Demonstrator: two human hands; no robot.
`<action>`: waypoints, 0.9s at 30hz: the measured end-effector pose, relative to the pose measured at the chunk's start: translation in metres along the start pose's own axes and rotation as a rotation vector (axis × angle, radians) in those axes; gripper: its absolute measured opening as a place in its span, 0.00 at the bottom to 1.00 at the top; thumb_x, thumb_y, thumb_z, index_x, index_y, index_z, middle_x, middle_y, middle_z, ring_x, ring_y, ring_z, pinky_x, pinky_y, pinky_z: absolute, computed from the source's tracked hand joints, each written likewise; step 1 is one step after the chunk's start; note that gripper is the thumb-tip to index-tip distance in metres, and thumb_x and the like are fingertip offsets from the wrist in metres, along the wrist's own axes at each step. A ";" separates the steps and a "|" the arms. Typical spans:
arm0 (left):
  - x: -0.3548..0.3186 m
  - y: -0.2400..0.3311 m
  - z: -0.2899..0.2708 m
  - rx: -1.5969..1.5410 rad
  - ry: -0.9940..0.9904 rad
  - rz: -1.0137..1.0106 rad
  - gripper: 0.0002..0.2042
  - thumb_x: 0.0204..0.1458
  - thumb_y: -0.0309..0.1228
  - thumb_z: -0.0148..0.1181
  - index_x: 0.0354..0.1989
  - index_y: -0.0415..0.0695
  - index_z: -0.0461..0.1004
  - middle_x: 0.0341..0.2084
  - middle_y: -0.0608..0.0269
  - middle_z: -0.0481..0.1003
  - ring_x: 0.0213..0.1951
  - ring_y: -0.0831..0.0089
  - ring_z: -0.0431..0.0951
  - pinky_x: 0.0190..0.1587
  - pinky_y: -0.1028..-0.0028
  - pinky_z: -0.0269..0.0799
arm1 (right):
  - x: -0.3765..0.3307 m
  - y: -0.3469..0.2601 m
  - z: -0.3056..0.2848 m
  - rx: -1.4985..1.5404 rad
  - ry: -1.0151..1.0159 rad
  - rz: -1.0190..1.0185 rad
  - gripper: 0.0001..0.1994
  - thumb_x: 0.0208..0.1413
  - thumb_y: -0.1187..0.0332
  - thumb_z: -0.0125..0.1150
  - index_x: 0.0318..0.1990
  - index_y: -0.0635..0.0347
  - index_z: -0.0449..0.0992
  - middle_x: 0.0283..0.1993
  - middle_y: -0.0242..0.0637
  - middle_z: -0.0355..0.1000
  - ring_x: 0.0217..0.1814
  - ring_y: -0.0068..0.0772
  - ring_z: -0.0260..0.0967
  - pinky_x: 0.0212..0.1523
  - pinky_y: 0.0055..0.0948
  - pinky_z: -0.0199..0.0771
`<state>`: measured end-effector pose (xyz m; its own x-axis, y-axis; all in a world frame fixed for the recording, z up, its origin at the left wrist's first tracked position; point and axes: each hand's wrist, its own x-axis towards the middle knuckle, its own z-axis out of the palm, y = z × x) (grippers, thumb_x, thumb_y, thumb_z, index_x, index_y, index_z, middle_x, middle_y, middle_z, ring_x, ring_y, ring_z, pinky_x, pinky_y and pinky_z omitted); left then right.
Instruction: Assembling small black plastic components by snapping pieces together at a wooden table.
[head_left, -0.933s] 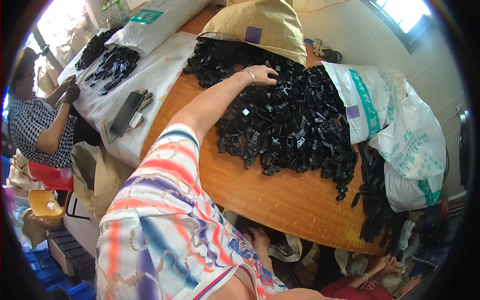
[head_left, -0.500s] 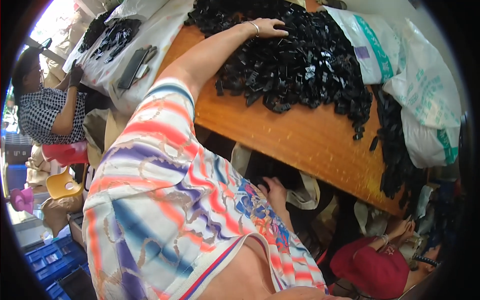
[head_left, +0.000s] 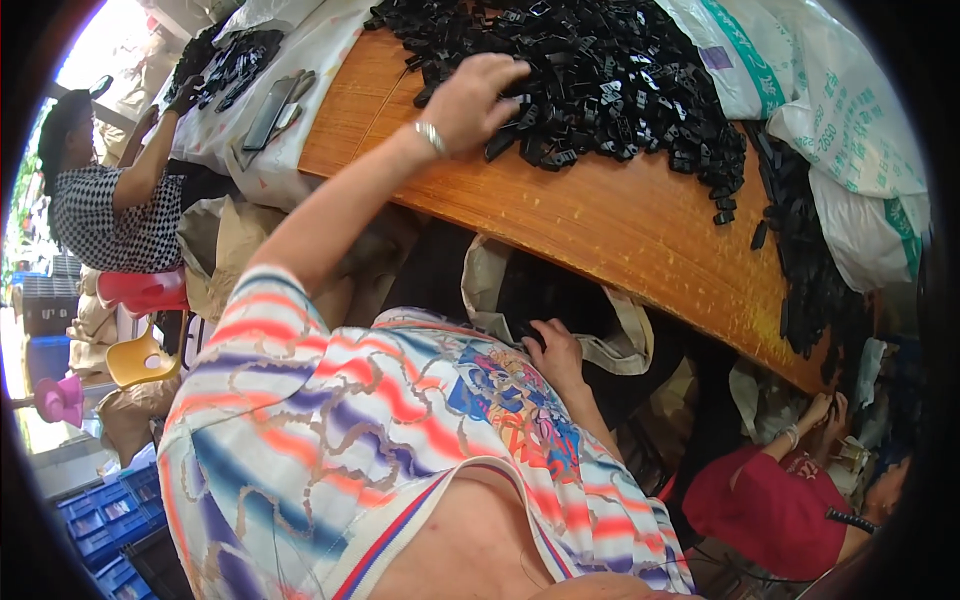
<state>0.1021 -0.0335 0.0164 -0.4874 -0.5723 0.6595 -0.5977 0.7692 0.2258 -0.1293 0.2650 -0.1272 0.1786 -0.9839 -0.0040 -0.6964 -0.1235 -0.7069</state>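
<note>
Heap of small, glossy, angular black plastic parts (head_left: 620,95) on scuffed orange-brown wooden table (head_left: 600,220). Crinkled white plastic sack with green band (head_left: 745,60) beside heap. Person's left hand (head_left: 472,103) half open, grasping nothing visible, thumb apart from bent fingers at heap's near-left edge; contact unclear. Right hand (head_left: 555,352) curled below table edge, beside open-mouthed cream cloth bag (head_left: 483,278); grip unclear.

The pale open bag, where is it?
In the head view, the pale open bag is slightly right of centre, just below the edge of the wooden table, with the right hand at its near side.
</note>
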 end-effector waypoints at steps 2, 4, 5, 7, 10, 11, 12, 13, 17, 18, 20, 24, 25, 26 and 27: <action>-0.023 0.029 0.005 0.028 -0.094 0.046 0.29 0.49 0.30 0.66 0.62 0.50 0.67 0.60 0.54 0.65 0.65 0.50 0.60 0.65 0.57 0.60 | 0.001 -0.002 0.001 -0.007 0.017 -0.004 0.15 0.48 0.66 0.68 0.44 0.60 0.79 0.39 0.43 0.73 0.39 0.50 0.74 0.37 0.41 0.75; -0.038 0.044 0.015 0.126 -0.226 -0.010 0.28 0.50 0.35 0.65 0.62 0.57 0.67 0.65 0.60 0.61 0.67 0.57 0.58 0.61 0.58 0.62 | 0.003 -0.005 0.000 -0.022 0.030 -0.007 0.14 0.48 0.67 0.68 0.43 0.60 0.79 0.39 0.43 0.73 0.39 0.50 0.74 0.37 0.41 0.75; -0.037 0.042 0.019 0.154 -0.238 -0.013 0.28 0.51 0.36 0.64 0.62 0.58 0.67 0.65 0.62 0.60 0.67 0.58 0.58 0.60 0.58 0.63 | 0.003 -0.008 0.001 -0.018 0.035 -0.002 0.14 0.48 0.67 0.68 0.43 0.60 0.79 0.39 0.43 0.73 0.38 0.50 0.74 0.37 0.41 0.75; -0.028 0.032 0.027 0.191 -0.235 -0.024 0.27 0.52 0.36 0.63 0.63 0.60 0.66 0.66 0.64 0.60 0.68 0.61 0.57 0.60 0.57 0.62 | 0.000 -0.013 0.002 -0.021 0.045 0.009 0.14 0.48 0.67 0.68 0.43 0.60 0.79 0.39 0.43 0.73 0.38 0.50 0.74 0.37 0.40 0.75; -0.017 0.020 0.031 0.153 -0.236 -0.044 0.28 0.51 0.35 0.64 0.63 0.59 0.65 0.66 0.63 0.60 0.69 0.60 0.55 0.62 0.57 0.60 | -0.003 -0.022 0.002 -0.010 0.079 0.015 0.14 0.48 0.68 0.68 0.43 0.61 0.79 0.38 0.44 0.73 0.38 0.50 0.74 0.36 0.39 0.75; -0.015 0.021 0.030 0.116 -0.178 -0.044 0.28 0.50 0.34 0.65 0.62 0.55 0.67 0.63 0.61 0.64 0.67 0.58 0.58 0.62 0.58 0.61 | -0.005 -0.024 0.000 0.001 0.101 0.002 0.14 0.48 0.68 0.68 0.43 0.61 0.78 0.37 0.44 0.73 0.37 0.50 0.74 0.36 0.39 0.75; -0.016 0.023 0.028 0.071 -0.123 -0.041 0.26 0.50 0.33 0.65 0.60 0.53 0.69 0.60 0.61 0.67 0.65 0.58 0.61 0.62 0.59 0.62 | -0.006 -0.027 -0.003 0.013 0.122 -0.012 0.14 0.48 0.69 0.69 0.43 0.61 0.78 0.36 0.44 0.73 0.36 0.50 0.74 0.35 0.39 0.75; -0.012 0.033 0.020 0.022 -0.077 -0.031 0.24 0.50 0.32 0.65 0.58 0.50 0.71 0.57 0.61 0.70 0.63 0.58 0.64 0.61 0.61 0.63 | -0.007 -0.028 -0.007 0.013 0.131 0.003 0.14 0.48 0.69 0.69 0.43 0.61 0.78 0.36 0.44 0.73 0.36 0.50 0.74 0.35 0.39 0.75; -0.017 0.078 0.006 -0.633 0.063 -0.213 0.13 0.59 0.24 0.55 0.53 0.44 0.73 0.48 0.60 0.77 0.50 0.71 0.76 0.46 0.75 0.72 | 0.003 -0.065 -0.053 0.164 0.247 -0.029 0.14 0.48 0.71 0.69 0.44 0.62 0.77 0.33 0.42 0.72 0.25 0.37 0.70 0.26 0.30 0.71; -0.018 0.086 0.011 -0.646 0.056 -0.209 0.13 0.59 0.24 0.55 0.53 0.44 0.73 0.48 0.60 0.77 0.50 0.71 0.76 0.46 0.75 0.72 | 0.013 -0.074 -0.073 0.121 0.281 -0.050 0.14 0.49 0.72 0.69 0.44 0.63 0.77 0.34 0.43 0.72 0.25 0.37 0.71 0.27 0.31 0.72; -0.018 0.098 0.023 -1.310 0.025 -0.597 0.12 0.63 0.25 0.49 0.53 0.41 0.72 0.46 0.60 0.77 0.48 0.75 0.77 0.44 0.78 0.71 | 0.041 -0.074 -0.103 -0.060 0.438 -0.138 0.13 0.49 0.72 0.68 0.43 0.62 0.77 0.34 0.42 0.72 0.26 0.38 0.71 0.28 0.32 0.71; -0.016 0.120 0.041 -1.691 0.030 -0.893 0.12 0.64 0.24 0.45 0.52 0.38 0.70 0.44 0.54 0.77 0.48 0.66 0.78 0.50 0.72 0.75 | 0.084 -0.055 -0.137 -0.255 0.501 -0.019 0.13 0.51 0.70 0.66 0.45 0.59 0.76 0.36 0.41 0.71 0.31 0.44 0.73 0.32 0.39 0.73; -0.016 0.122 0.043 -1.695 0.022 -0.892 0.12 0.64 0.24 0.45 0.52 0.38 0.70 0.44 0.54 0.77 0.48 0.66 0.78 0.50 0.72 0.75 | 0.091 -0.050 -0.137 -0.360 0.481 0.011 0.14 0.51 0.67 0.66 0.45 0.58 0.76 0.40 0.41 0.72 0.36 0.48 0.74 0.35 0.42 0.74; -0.016 0.124 0.045 -1.657 -0.016 -0.919 0.12 0.65 0.25 0.45 0.53 0.38 0.70 0.44 0.54 0.77 0.48 0.67 0.78 0.50 0.73 0.75 | 0.092 -0.046 -0.138 -0.360 0.484 0.018 0.14 0.51 0.67 0.66 0.45 0.58 0.76 0.40 0.41 0.72 0.36 0.48 0.74 0.35 0.42 0.74; -0.016 0.125 0.048 -1.618 -0.054 -0.944 0.12 0.65 0.25 0.45 0.53 0.39 0.70 0.44 0.55 0.77 0.48 0.67 0.78 0.49 0.73 0.75 | 0.092 -0.044 -0.141 -0.416 0.454 0.042 0.15 0.51 0.67 0.67 0.47 0.58 0.76 0.41 0.41 0.71 0.37 0.49 0.74 0.36 0.42 0.75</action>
<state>0.0051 0.0581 -0.0004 -0.4352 -0.8963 -0.0848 0.4400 -0.2939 0.8486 -0.1799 0.1616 0.0032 -0.1052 -0.9345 0.3402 -0.9256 -0.0330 -0.3770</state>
